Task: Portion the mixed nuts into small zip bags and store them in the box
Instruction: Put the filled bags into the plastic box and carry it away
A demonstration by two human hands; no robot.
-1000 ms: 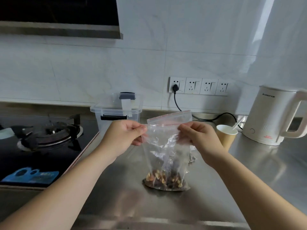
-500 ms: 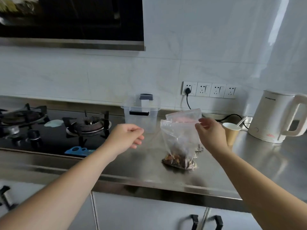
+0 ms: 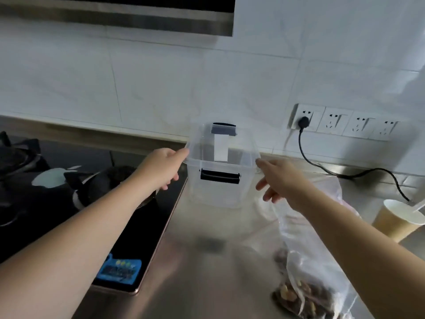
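1. We think the step now is getting the clear plastic box with black clips (image 3: 222, 173), which stands in the middle of the frame, near the wall.
2. Our left hand (image 3: 161, 169) is at the box's left top corner. Its fingers look loose and a bit bent, and we cannot tell if they grip the rim yet.
3. Our right hand (image 3: 276, 180) is just beside the box's right top corner. Its fingers are spread apart and hold nothing.
4. Next, we think both hands need to take the box by its two sides and bring it closer, or open its lid.
5. The box looks see-through, and we see no bags inside it.
6. The clear zip bag with brown mixed nuts (image 3: 305, 293) lies at the lower right on the shiny steel counter (image 3: 207, 284). The nuts sit at its bottom.
7. A brown paper cup (image 3: 397, 221) stands at the right edge.
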